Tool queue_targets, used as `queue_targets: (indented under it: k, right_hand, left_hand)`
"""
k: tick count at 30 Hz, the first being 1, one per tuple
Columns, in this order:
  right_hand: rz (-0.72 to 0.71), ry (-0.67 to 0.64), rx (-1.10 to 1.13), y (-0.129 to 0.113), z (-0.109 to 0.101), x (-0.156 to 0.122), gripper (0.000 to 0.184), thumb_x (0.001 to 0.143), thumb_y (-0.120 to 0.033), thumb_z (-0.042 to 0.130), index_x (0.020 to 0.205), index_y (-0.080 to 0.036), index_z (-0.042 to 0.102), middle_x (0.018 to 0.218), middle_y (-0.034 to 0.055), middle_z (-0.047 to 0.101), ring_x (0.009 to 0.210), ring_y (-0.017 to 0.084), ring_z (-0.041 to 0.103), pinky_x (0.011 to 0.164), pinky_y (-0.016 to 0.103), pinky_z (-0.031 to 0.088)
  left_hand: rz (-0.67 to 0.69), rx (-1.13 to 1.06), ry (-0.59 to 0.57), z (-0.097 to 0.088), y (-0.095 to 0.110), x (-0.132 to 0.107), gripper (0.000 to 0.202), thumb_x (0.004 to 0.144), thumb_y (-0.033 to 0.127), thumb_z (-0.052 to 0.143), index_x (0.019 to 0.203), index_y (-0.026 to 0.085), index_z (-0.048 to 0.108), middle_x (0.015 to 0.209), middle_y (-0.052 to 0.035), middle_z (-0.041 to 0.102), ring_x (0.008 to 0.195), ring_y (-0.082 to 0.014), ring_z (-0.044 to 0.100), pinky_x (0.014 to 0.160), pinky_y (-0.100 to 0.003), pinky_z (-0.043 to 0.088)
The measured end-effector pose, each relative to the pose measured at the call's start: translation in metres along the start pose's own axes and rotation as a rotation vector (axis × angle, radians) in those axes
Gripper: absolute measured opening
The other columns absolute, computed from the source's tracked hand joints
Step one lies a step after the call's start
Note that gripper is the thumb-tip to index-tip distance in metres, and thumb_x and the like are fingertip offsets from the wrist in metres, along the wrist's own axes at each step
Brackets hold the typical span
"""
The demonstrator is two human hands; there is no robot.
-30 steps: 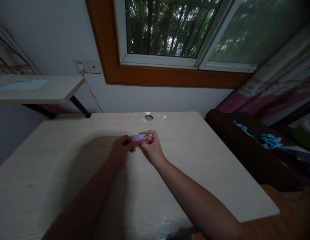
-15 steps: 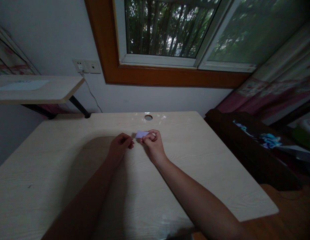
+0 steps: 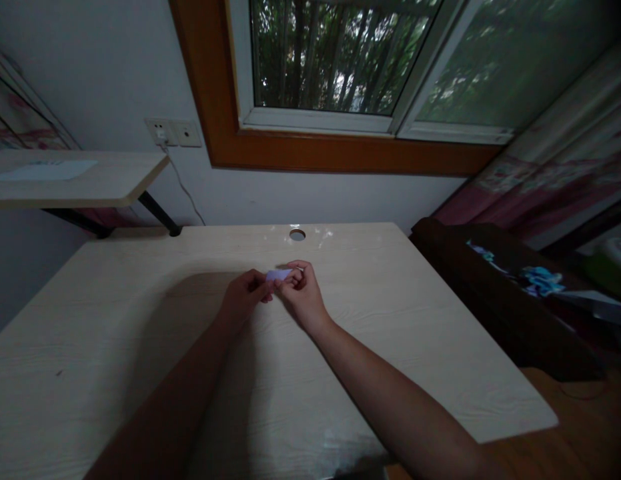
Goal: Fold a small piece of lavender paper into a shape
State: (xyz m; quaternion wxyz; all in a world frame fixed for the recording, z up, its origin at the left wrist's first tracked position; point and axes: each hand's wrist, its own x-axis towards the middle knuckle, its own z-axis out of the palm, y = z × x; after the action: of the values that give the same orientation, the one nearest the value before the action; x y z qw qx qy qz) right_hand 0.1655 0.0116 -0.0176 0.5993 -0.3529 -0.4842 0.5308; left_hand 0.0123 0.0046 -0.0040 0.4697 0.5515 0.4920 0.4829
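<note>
A small piece of purple paper (image 3: pixel 278 275) is held between my two hands, just above the table (image 3: pixel 390 300). My left hand (image 3: pixel 246 291) pinches its left end between thumb and fingers. On the right end, the thumb and fingers of my right hand (image 3: pixel 301 291) are closed. The paper looks folded, but its folds are too small to make out. Fingers cover both of its ends.
A round cable hole (image 3: pixel 297 235) is near the table's back edge. At the back left, a raised shelf (image 3: pixel 135 177) on black legs bears a white sheet (image 3: pixel 45 171). A cable (image 3: pixel 183 180) hangs from the wall socket (image 3: pixel 173 133). Dark furniture (image 3: pixel 470 287) stands at the right.
My right hand has moved slightly left and brought the purple paper to my left hand. My left fingers, apart from it before, now grip its left end.
</note>
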Motion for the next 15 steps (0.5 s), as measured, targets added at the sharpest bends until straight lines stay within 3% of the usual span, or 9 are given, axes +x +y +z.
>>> queue_targets:
  k: [7, 15]
  right_hand:
    - [-0.030, 0.045, -0.060, -0.0007, -0.0004, -0.0014, 0.033, 0.076, -0.024, 0.072, 0.101, -0.025, 0.051, 0.065, -0.0095, 0.053, 0.056, 0.010, 0.049, 0.054, 0.021, 0.038]
    - [0.002, 0.053, 0.014, -0.0047, 0.0006, -0.0006, 0.032, 0.078, -0.027, 0.072, 0.099, -0.026, 0.049, 0.064, -0.0094, 0.059, 0.061, 0.012, 0.060, 0.064, 0.026, 0.049]
  left_hand:
    - [-0.047, -0.037, -0.009, 0.0016, 0.0052, -0.0013, 0.024, 0.074, 0.038, 0.073, 0.069, 0.018, 0.062, 0.061, -0.0006, 0.068, 0.051, -0.0127, 0.060, 0.052, -0.024, 0.049]
    - [-0.081, -0.125, -0.023, 0.0007, 0.0080, -0.0017, 0.024, 0.072, 0.036, 0.075, 0.068, 0.017, 0.061, 0.060, -0.0005, 0.068, 0.050, -0.0117, 0.059, 0.051, -0.023, 0.047]
